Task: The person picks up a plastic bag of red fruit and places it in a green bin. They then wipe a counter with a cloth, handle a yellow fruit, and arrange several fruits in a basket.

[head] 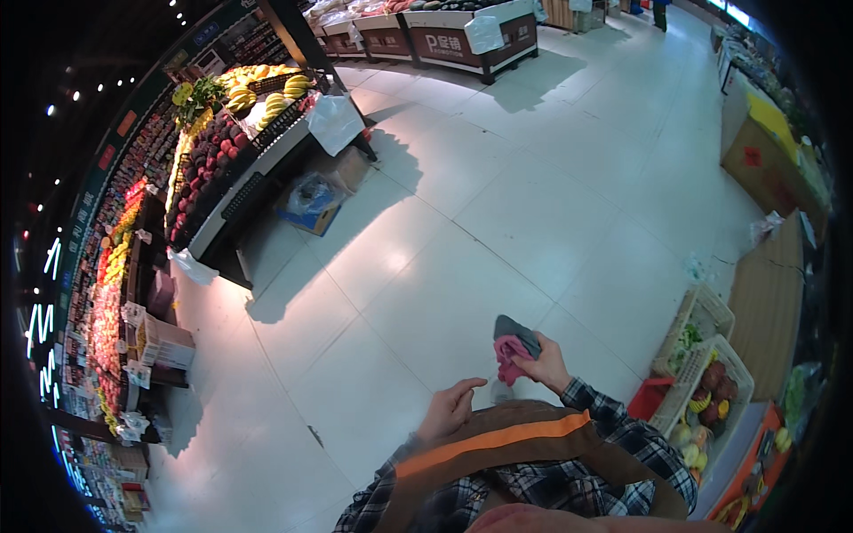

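My right hand (548,366) is closed around a soft pink and grey bundle (510,353), which could be a work glove or a cloth. The bundle is held up in front of my body, over the pale tiled floor (400,320). To its left, my left hand (451,410) has its index finger stretched towards the bundle, with a gap between them. The other fingers are bent, and nothing shows in that hand. Below the bundle, a small pale thing (500,392) is too unclear to name. I wear a brown apron (506,430) with an orange band over plaid sleeves.
On the left stand a fruit display (220,143) with bananas (276,103) and a long fruit shelf (110,320). A blue carton (310,213) lies under the display. At right are plastic crates (740,373) of produce, a red container (650,398) and a brown board (766,300).
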The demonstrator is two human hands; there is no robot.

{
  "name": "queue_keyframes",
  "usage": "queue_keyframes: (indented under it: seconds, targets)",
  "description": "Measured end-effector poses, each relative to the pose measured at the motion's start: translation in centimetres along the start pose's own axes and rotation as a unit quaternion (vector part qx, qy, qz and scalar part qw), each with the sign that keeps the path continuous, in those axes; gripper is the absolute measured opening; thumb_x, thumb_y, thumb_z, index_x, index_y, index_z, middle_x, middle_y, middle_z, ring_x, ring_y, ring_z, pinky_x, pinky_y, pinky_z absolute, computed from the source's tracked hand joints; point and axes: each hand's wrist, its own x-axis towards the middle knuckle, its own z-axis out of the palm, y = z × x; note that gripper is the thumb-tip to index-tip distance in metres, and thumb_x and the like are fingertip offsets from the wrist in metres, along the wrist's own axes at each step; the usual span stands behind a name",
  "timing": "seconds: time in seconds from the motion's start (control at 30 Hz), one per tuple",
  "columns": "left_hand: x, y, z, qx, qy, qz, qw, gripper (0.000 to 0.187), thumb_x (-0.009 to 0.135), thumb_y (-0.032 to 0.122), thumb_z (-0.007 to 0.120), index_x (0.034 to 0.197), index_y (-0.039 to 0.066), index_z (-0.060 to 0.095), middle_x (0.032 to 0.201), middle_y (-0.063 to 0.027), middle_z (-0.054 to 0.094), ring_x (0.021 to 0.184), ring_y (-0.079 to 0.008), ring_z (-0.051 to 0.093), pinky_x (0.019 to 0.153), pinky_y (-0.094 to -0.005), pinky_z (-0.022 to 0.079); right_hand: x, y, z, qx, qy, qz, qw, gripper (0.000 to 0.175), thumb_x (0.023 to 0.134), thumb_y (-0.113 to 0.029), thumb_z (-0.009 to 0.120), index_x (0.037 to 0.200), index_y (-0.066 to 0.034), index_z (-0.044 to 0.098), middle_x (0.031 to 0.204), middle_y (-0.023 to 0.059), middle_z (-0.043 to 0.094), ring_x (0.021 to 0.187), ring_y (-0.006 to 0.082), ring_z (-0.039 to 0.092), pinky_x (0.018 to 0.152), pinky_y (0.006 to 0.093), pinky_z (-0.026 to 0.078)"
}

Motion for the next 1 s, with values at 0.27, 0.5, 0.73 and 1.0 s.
queue_keyframes:
  seconds: [0.27, 0.5, 0.73, 1.0]
  targets:
    - [18.7, -5.2, -10.8, -0.327, 0.136, 0.035, 0.934, 0.068, 0.093, 0.022, 0.066, 0.149, 0.006, 0.031, 0.124, -0.0151, 0.058, 0.111, -0.0228, 0.059, 0.091, -0.0349, 0.052, 25.3, -9.4, 6.4, 0.137, -0.203, -0.076, 0.967, 0.055, 0.081, -0.021, 0.08, 0.125, 0.0032, 0.058, 0.11, 0.0101, 0.069, 0.101, 0.0131, 0.063, 0.09, 0.0299, 0.051]
    - [40.8, -2.1, -21.3, -0.584, -0.036, -0.073, 0.808, 0.052, 0.091, 0.012, 0.064, 0.137, 0.0, 0.042, 0.129, -0.0145, 0.056, 0.121, -0.028, 0.057, 0.098, -0.0417, 0.053, 44.6, -14.0, 5.0, -0.168, -0.314, -0.073, 0.932, 0.061, 0.077, -0.041, 0.08, 0.12, -0.0028, 0.061, 0.113, 0.0189, 0.062, 0.107, 0.0337, 0.059, 0.095, 0.041, 0.046]
    - [68.5, 1.5, -26.7, -0.464, -0.192, -0.024, 0.865, 0.059, 0.086, 0.018, 0.075, 0.135, 0.003, 0.046, 0.129, -0.0093, 0.054, 0.118, -0.0209, 0.055, 0.1, -0.0366, 0.049, 60.4, -18.7, -5.9, -0.078, -0.109, -0.13, 0.982, 0.07, 0.074, -0.044, 0.079, 0.123, 0.0011, 0.06, 0.121, 0.0204, 0.057, 0.116, 0.0335, 0.053, 0.101, 0.0441, 0.041]
    - [92.3, 3.8, -31.7, -0.506, -0.057, -0.051, 0.859, 0.047, 0.088, -0.004, 0.056, 0.133, 0.002, 0.048, 0.129, -0.0129, 0.057, 0.121, -0.0269, 0.056, 0.103, -0.0407, 0.047, 85.9, -20.9, -16.6, -0.09, -0.064, -0.195, 0.975, 0.072, 0.073, -0.04, 0.085, 0.129, -0.0036, 0.058, 0.142, 0.0206, 0.041, 0.126, 0.0348, 0.046, 0.105, 0.0437, 0.041]
